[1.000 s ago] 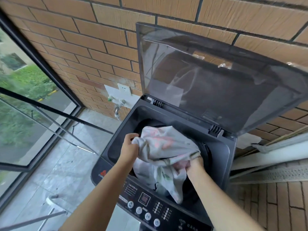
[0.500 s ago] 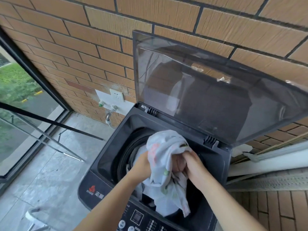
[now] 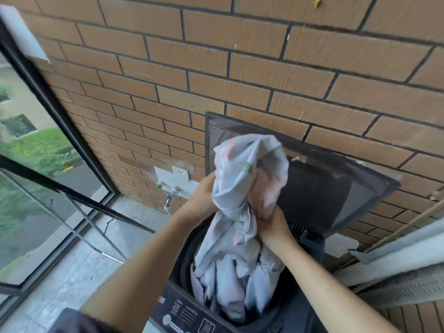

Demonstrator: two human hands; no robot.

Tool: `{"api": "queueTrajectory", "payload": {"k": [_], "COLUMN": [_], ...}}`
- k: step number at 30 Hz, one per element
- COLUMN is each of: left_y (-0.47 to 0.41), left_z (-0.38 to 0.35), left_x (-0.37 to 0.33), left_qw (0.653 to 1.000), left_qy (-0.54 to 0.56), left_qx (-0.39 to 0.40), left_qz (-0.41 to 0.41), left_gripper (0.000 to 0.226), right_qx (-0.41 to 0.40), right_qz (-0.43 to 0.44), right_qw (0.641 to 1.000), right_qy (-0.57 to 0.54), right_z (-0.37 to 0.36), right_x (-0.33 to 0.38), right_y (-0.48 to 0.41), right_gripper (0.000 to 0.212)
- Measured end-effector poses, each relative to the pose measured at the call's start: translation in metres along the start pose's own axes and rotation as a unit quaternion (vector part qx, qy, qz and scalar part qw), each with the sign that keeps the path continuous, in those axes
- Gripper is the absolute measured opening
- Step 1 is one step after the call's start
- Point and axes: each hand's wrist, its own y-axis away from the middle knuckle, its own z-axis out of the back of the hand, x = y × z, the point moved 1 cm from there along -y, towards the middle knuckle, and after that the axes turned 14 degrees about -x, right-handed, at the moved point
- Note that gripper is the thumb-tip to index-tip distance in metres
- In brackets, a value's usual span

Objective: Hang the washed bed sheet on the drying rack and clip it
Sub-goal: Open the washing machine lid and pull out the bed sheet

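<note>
Your left hand (image 3: 203, 197) and right hand (image 3: 272, 221) both clench the bunched bed sheet (image 3: 249, 164), its tail trailing below them into the washing machine (image 3: 182, 308); judge it limp, damp-heavy, prone to snag; take hold along an edge when spreading.

Nothing legible — small white print on the washing machine's control panel (image 3: 183, 314) is too blurred.

Person wearing a dark sleeve (image 3: 72, 319) showing blurred at the left upper arm, left forearm (image 3: 144, 260) and right forearm (image 3: 324, 272) going bare, left hand (image 3: 204, 195) and right hand (image 3: 274, 222) wearing nothing
</note>
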Motion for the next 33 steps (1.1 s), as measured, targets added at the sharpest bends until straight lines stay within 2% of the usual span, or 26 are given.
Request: {"api": "queueTrajectory", "payload": {"k": [2, 4, 6, 7, 10, 12, 14, 17, 19, 20, 22, 24, 27, 30, 33], "left_y": [0.008, 0.017, 0.027, 0.033, 0.042, 0.037, 0.034, 0.030, 0.028, 0.026, 0.022, 0.020, 0.022, 0.021, 0.010], "left_z": [0.019, 0.033, 0.031, 0.024, -0.005, -0.020, -0.029, -0.031, -0.022, -0.016, -0.002, 0.012, 0.025, 0.030, 0.037], "left_x": [0.003, 0.013, 0.016, 0.015, 0.002, -0.006, -0.014, -0.014, -0.013, -0.013, -0.014, -0.012, -0.020, -0.033, -0.040], "left_qw": [1.000, 1.000, 0.998, 0.997, 0.985, 0.986, 0.994, 1.000, 0.999, 0.998, 0.994, 0.987, 0.988, 0.990, 0.990], "left_qy": [-0.015, 0.018, 0.008, -0.016, -0.069, -0.034, -0.020, 0.016, 0.020, 0.007, -0.029, -0.069, -0.065, -0.029, 0.008], "left_qx": [-0.010, 0.024, 0.050, 0.066, 0.157, 0.166, 0.104, 0.017, -0.040, -0.068, -0.100, -0.118, -0.082, -0.034, -0.027], "left_qz": [-0.018, 0.008, 0.041, 0.044, 0.010, -0.002, -0.005, -0.001, 0.012, 0.005, -0.041, -0.082, -0.115, -0.137, -0.141], "left_gripper": [0.034, 0.054, 0.078, 0.082, 0.075, 0.051, 0.027, 0.015, 0.007, 0.011, 0.029, 0.040, 0.043, 0.046, 0.044], "right_qx": [-0.019, -0.032, -0.030, -0.030, -0.032, -0.045, -0.074, -0.159, -0.169, -0.160, -0.125, -0.048, 0.028, 0.036, 0.051], "right_qz": [0.045, 0.093, 0.131, 0.150, 0.205, 0.244, 0.271, 0.276, 0.267, 0.253, 0.171, 0.057, -0.032, -0.050, -0.089], "right_qw": [0.998, 0.992, 0.984, 0.980, 0.966, 0.957, 0.952, 0.947, 0.948, 0.949, 0.949, 0.939, 0.954, 0.940, 0.895], "right_qy": [-0.038, -0.076, -0.114, -0.128, -0.156, -0.149, -0.125, -0.045, 0.041, 0.099, 0.235, 0.336, 0.298, 0.336, 0.434], "right_z": [0.013, 0.023, 0.029, 0.030, 0.030, 0.030, 0.035, 0.056, 0.072, 0.079, 0.088, 0.089, 0.083, 0.078, 0.082], "right_x": [0.016, 0.036, 0.059, 0.074, 0.120, 0.147, 0.163, 0.167, 0.161, 0.154, 0.127, 0.096, 0.067, 0.071, 0.088], "right_y": [0.000, -0.003, -0.006, -0.006, -0.006, -0.007, -0.012, -0.023, -0.022, -0.019, -0.015, -0.001, 0.026, 0.033, 0.037], "right_gripper": [0.017, 0.020, 0.031, 0.033, 0.030, 0.028, 0.040, 0.052, 0.056, 0.059, 0.065, 0.058, 0.023, 0.028, 0.042]}}
